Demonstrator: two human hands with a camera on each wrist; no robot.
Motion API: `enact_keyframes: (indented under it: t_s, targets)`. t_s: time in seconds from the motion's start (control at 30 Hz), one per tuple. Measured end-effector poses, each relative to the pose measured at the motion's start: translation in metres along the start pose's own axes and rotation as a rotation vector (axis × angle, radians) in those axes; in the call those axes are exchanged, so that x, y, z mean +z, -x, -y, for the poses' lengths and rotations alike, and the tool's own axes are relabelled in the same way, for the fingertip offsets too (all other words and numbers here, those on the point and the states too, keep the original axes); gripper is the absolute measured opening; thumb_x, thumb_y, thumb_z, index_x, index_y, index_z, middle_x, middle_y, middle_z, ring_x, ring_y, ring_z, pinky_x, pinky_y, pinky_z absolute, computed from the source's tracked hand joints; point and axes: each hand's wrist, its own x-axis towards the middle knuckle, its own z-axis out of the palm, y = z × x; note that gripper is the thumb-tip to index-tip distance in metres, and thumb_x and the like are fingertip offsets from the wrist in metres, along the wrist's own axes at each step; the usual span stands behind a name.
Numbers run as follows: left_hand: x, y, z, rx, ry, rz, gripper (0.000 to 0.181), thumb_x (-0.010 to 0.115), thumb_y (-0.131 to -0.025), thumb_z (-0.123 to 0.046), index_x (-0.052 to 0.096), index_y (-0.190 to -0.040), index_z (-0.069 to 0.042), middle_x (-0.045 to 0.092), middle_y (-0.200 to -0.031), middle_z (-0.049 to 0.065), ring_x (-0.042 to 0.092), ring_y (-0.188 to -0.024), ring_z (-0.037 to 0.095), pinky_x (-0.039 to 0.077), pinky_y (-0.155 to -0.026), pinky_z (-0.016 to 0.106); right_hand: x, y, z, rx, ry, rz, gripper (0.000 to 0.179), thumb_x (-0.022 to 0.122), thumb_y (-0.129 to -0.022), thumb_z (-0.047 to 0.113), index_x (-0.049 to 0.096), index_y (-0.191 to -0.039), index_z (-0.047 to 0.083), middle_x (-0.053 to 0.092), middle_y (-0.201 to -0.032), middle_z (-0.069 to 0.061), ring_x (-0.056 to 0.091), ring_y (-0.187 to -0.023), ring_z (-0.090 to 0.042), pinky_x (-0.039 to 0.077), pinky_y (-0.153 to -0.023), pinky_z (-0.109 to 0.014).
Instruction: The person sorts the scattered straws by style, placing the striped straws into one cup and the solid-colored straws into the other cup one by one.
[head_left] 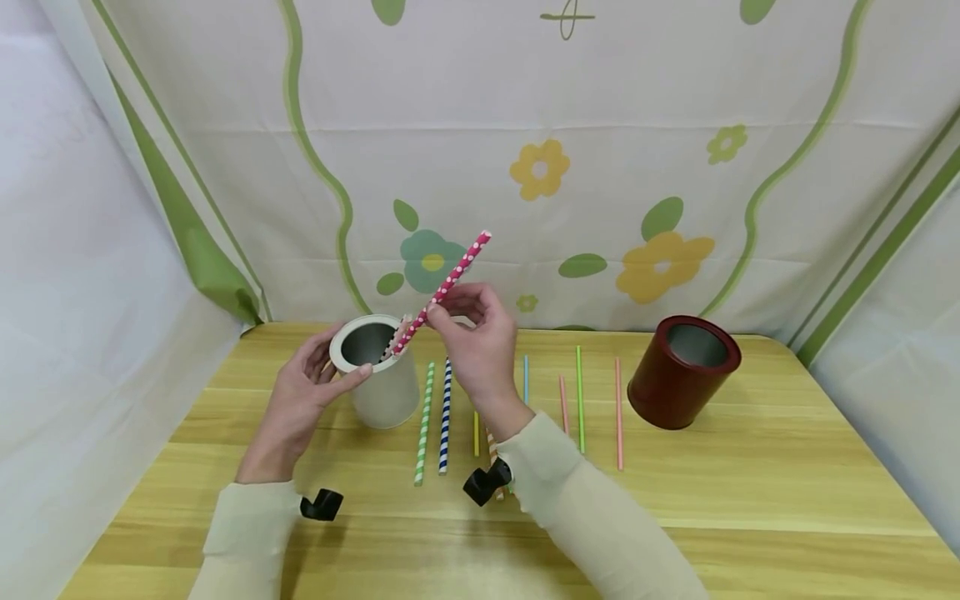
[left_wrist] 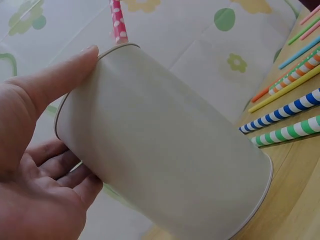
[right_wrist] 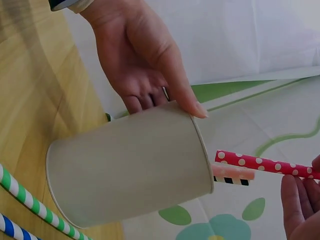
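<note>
The left hand (head_left: pixel 300 396), spread to the width of a white can (head_left: pixel 386 400), curls round it with the thumb at the rim, apparently to steady it near the back left corner of the worktop (head_left: pixel 750 508). The right hand (head_left: pixel 483 342) pinches a red polka-dot straw (head_left: pixel 453 276) partway along its shaft, which seems to leave the lower end free; that end sits just outside the can's rim. A pink straw (right_wrist: pixel 236 172) and a black-and-white straw (right_wrist: pixel 243 182) jut from the mouth. Striped straws (head_left: pixel 446 417) and plain straws (head_left: pixel 619 417) lie roughly parallel, pointing toward the back edge, perhaps for easy picking. Near the back right corner, a dark red can (head_left: pixel 660 379) stands unheld, seemingly aside from the work.
</note>
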Motion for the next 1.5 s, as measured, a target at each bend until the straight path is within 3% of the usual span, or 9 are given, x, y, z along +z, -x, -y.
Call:
enact_keyframes:
  t_s: [0.37,0.83,1.5]
  targets:
    - [0.0,-0.002,-0.004,-0.063,-0.006,-0.007,0.087,0.084,-0.095,-0.011,0.037,-0.167,-0.017,0.038,-0.175,0.006,0.033,-0.163,0.022,0.028,-0.137,0.036,0.014,0.006,-0.005,0.047,0.137,0.051,0.021,0.08,-0.096,0.013,0.07,-0.114,0.01,0.075,-0.111,-0.007,0.072,-0.103,-0.018,0.067,-0.092,-0.031]
    - [0.001,-0.004,-0.003,-0.05,0.006,0.011,0.087,0.082,-0.095,-0.006,0.035,-0.167,-0.012,0.036,-0.175,0.008,0.033,-0.163,0.022,0.031,-0.135,0.031,0.022,0.01,-0.027,0.113,0.233,0.121,0.018,0.081,-0.096,0.012,0.072,-0.111,0.01,0.076,-0.106,-0.007,0.069,-0.095,-0.013,0.063,-0.086,-0.021]
    - [-0.001,-0.002,-0.001,-0.056,0.01,0.011,0.086,0.081,-0.096,-0.006,0.033,-0.168,-0.012,0.035,-0.175,0.007,0.03,-0.164,0.021,0.028,-0.136,0.031,0.023,0.012,-0.029,0.12,0.289,0.148,0.018,0.08,-0.095,0.017,0.072,-0.111,0.013,0.078,-0.105,-0.002,0.07,-0.097,-0.013,0.064,-0.084,-0.024]
